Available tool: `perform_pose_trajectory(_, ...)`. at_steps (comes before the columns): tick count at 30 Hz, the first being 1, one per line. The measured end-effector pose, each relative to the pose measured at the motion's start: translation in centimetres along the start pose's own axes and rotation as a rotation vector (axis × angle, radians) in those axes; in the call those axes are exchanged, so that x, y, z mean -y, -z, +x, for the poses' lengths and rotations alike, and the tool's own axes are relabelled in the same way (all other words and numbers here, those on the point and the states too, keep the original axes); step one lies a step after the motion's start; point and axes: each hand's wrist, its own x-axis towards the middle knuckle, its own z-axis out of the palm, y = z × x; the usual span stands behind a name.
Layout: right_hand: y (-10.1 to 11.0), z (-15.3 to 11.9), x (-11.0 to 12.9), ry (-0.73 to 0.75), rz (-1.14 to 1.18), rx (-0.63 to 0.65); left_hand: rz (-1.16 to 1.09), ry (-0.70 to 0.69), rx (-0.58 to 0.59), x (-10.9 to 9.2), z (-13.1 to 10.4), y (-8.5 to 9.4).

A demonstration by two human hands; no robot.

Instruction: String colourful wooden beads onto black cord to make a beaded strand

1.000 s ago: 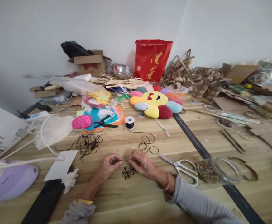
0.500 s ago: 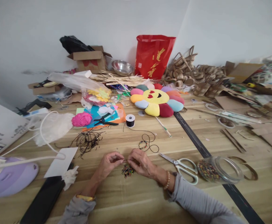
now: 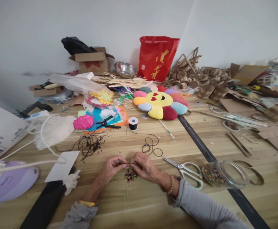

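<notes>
Both hands meet just above a small pile of coloured beads (image 3: 130, 175) at the table's front middle. My left hand (image 3: 113, 167) pinches with thumb and fingertips, and my right hand (image 3: 143, 167) pinches close beside it. What lies between the fingertips is too small to make out; a thin dark line shows there. Behind my right hand are a small ring of strung beads (image 3: 146, 148) and a loop of black cord (image 3: 157, 143), which runs to a spool (image 3: 133, 123).
White-handled scissors (image 3: 188, 170) and a tipped clear jar (image 3: 224, 173) of beads lie to the right. Cut black cords (image 3: 91, 144), pink yarn (image 3: 83, 122) and black pliers (image 3: 107, 123) are at left. A flower cushion (image 3: 161, 101) sits behind.
</notes>
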Motion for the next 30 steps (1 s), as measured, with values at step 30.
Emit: perform_pose_trajectory(30,-0.33,-0.38,-0.59,0.061,0.012,0.054,-0.005,-0.021,0.036,-0.01,0.10,-0.25)
